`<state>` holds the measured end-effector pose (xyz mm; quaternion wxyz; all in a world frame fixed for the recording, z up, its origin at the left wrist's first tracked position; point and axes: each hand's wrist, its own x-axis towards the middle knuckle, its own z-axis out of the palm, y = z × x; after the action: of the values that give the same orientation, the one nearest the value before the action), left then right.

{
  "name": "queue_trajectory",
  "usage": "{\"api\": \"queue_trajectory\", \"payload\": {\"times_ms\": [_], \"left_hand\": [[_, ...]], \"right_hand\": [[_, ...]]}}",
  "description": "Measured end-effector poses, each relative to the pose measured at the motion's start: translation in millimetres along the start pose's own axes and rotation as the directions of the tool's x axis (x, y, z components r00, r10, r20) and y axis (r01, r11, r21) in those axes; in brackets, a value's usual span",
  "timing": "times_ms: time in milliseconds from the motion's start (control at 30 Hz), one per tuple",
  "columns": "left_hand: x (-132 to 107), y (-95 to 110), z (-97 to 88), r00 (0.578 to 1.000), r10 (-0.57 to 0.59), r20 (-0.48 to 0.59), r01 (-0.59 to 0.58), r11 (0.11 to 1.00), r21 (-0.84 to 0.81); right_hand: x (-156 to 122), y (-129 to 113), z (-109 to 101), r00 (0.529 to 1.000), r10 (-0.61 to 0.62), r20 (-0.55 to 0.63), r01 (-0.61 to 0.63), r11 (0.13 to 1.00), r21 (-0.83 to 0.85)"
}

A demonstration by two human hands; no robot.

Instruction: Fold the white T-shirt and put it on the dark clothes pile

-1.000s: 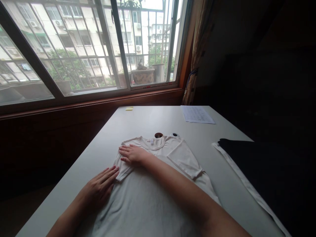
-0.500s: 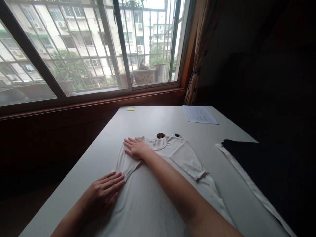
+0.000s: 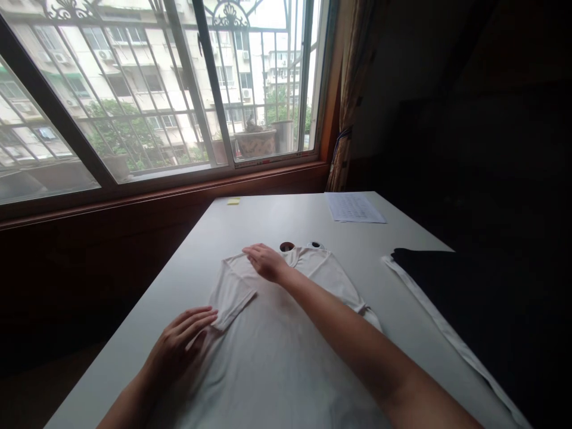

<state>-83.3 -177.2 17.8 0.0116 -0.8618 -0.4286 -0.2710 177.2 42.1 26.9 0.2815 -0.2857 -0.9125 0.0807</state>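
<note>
A white T-shirt [image 3: 263,345] lies spread on the white table, its collar end away from me and both short sleeves folded inward over the body. My right hand [image 3: 267,263] reaches across to the shoulder beside the collar; its fingers are stretched out, with the fingertips at the top edge. At the left side of the shirt, my left hand [image 3: 185,333] has its fingers extended, fingertips touching the edge of the folded left sleeve [image 3: 232,295]. Part of the collar is covered by my right hand and forearm.
Two small round rolls, one brown [image 3: 286,246] and one white [image 3: 316,245], sit just beyond the collar. Dark folded cloth with a pale edge [image 3: 429,304] lies on the right. Printed paper [image 3: 355,207] and a yellow note [image 3: 233,201] lie at the table's far end, near the window.
My right hand has moved right along the shoulder toward the collar. My left hand has shifted slightly left, and more of the folded left sleeve shows. The view has turned a little.
</note>
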Motion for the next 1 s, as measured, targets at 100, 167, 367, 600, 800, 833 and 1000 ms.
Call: {"api": "queue_trajectory", "payload": {"times_ms": [100, 167, 367, 600, 800, 833, 1000], "left_hand": [[2, -14, 1.8, 0.965, -0.220, -0.139, 0.212, 0.975, -0.072], [6, -28, 4.9, 0.904, -0.398, -0.158, 0.377, 0.915, -0.147], [46, -79, 20.4, 0.776, -0.630, -0.030, 0.597, 0.748, -0.291], [110, -110, 38.8, 0.734, -0.677, 0.057, 0.672, 0.711, -0.208], [131, -114, 46.3, 0.764, -0.643, 0.050, 0.642, 0.753, -0.145], [133, -115, 47.7, 0.773, -0.633, 0.038, 0.632, 0.763, -0.132], [147, -127, 60.7, 0.800, -0.597, -0.062, 0.595, 0.802, -0.054]], "right_hand": [[-30, 38, -49, 0.984, 0.165, -0.070, -0.170, 0.982, -0.081], [-55, 68, -81, 0.922, 0.369, -0.119, -0.384, 0.912, -0.143], [-125, 131, -131, 0.680, 0.720, -0.141, -0.733, 0.663, -0.150], [-149, 134, -117, 0.712, 0.701, -0.038, -0.701, 0.708, -0.089], [-145, 141, -109, 0.688, 0.718, -0.106, -0.725, 0.678, -0.121], [-144, 143, -108, 0.688, 0.715, -0.122, -0.725, 0.675, -0.136], [-139, 157, -101, 0.714, 0.678, -0.176, -0.699, 0.676, -0.234]]}}
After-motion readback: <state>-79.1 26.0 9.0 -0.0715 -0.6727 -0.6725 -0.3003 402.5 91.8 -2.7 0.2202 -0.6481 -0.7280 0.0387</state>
